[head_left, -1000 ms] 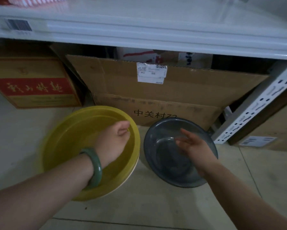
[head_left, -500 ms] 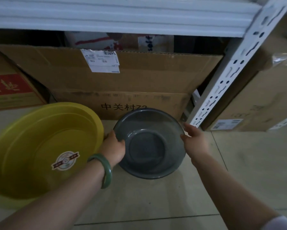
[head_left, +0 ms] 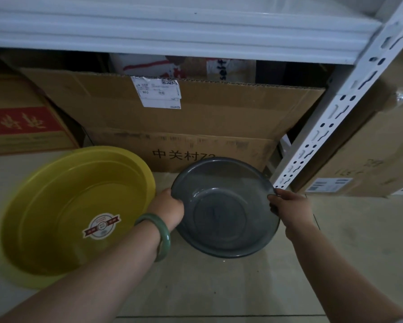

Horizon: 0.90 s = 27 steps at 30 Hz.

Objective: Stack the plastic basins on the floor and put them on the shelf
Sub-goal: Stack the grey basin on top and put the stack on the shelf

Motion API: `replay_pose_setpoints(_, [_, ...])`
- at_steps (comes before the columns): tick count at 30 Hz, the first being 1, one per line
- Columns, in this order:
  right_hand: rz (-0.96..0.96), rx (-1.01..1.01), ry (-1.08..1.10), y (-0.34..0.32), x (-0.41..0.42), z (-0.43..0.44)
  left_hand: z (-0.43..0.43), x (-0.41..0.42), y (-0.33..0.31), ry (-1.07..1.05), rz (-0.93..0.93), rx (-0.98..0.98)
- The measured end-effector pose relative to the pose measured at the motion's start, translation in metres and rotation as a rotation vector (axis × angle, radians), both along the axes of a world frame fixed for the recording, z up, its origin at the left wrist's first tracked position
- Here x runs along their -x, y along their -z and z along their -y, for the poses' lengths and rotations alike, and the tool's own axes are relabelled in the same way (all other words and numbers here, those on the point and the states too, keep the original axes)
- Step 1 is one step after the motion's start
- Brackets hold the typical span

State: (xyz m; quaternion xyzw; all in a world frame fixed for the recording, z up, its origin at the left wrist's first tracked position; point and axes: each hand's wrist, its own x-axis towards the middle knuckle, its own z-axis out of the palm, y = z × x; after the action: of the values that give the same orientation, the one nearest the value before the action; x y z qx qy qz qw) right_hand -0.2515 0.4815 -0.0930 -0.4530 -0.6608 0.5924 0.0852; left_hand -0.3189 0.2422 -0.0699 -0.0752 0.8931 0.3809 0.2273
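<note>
Head view: both hands, left and right, clamp opposite rims of grey basin for a level lift into yellow basin.

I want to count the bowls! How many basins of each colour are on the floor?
Yellow basin: 1
Grey basin: 1, gripped at its rim by the left hand and right hand
Total: 2
</note>
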Motion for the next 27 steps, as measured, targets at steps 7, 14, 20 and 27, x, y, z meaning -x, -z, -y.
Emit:
replay_pose_setpoints(7, [-0.087, -0.06, 0.029, -0.035, 0.004, 0.002, 0.017, -0.001, -0.04, -0.079, -0.18, -0.103])
replay_pose_setpoints(14, [-0.176, -0.129, -0.04, -0.085, 0.017, 0.037, 0.068, 0.002, -0.096, -0.16, -0.285, -0.084])
replay_pose_setpoints(20, [-0.255, -0.115, -0.162, -0.11, 0.04, 0.093, 0.134, 0.002, -0.133, -0.271, -0.379, -0.109])
replay_pose_setpoints(27, [-0.267, -0.074, -0.295, -0.112, 0.074, 0.173, 0.22, 0.003, -0.137, -0.395, -0.407, -0.051])
